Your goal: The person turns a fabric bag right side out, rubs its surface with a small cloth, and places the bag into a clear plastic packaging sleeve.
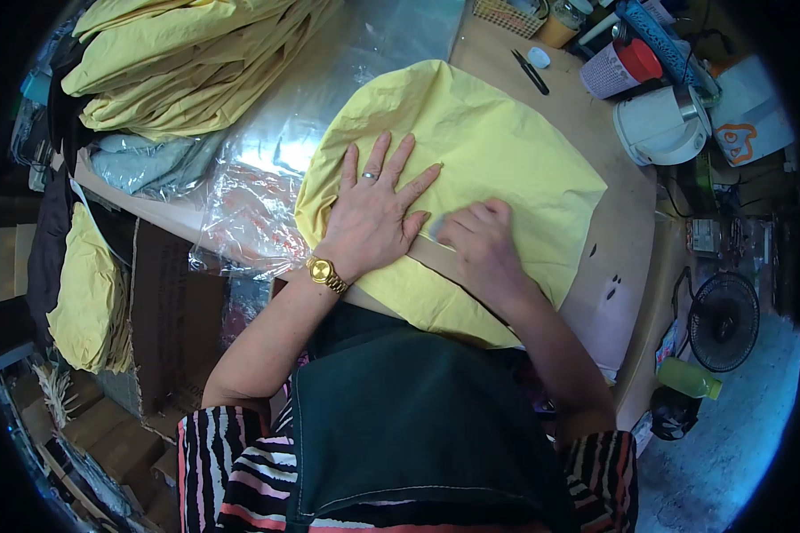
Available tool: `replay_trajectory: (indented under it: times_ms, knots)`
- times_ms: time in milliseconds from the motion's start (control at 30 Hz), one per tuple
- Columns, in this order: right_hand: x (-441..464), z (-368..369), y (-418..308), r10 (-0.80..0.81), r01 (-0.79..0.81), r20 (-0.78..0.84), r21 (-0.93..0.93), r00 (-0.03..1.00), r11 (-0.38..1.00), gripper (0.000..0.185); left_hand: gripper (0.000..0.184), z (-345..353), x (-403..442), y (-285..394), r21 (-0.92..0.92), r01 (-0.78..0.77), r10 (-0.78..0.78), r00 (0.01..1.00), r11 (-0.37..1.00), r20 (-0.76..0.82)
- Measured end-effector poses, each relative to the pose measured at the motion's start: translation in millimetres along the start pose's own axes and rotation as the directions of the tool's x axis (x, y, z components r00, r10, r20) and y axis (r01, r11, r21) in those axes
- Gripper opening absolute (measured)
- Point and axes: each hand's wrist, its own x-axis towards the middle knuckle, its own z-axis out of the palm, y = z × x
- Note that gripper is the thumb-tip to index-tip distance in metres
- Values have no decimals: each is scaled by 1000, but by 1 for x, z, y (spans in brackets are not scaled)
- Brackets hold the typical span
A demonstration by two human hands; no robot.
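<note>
A yellow fabric piece (507, 151), rounded and slightly wrinkled, lies spread over the table in front of me. My left hand (373, 204) rests flat on it with the fingers spread, a ring and a gold watch showing. Close to its right, my right hand (484, 240) is closed over the cloth, its fingers curled and a little blurred. A small pale item (437, 227) shows at those fingertips, too indistinct to name. Below both hands, the fabric's lower edge parts in a slit that bares a strip of brown surface.
A tall stack of folded yellow fabric (178, 71) sits at the upper left, beside clear plastic sheeting (258, 186). Black tweezers (531, 73), a lilac basket cup (607, 73) and a white round container (662, 126) stand at the upper right. A cardboard box (173, 320) is lower left.
</note>
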Motion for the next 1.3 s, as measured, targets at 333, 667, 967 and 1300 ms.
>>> replay_trajectory:
  times_ms: [333,667,967,1300]
  knots:
    - [-4,0,-1,17,-16,-45,25,999,1000,7,56,0,-1,2,-8,19,-19,1000,1000,4]
    - [-46,-50,14,257,-261,120,20,959,965,4,28,-20,-11,-24,-369,-225,239,971,902,-8]
    - [-50,-27,-3,418,-467,210,368,884,804,11,12,-24,14,-16,-378,-128,214,957,917,194]
    - [-6,-11,2,-103,104,-62,21,993,994,14,17,-20,38,-18,-376,-67,209,912,924,352]
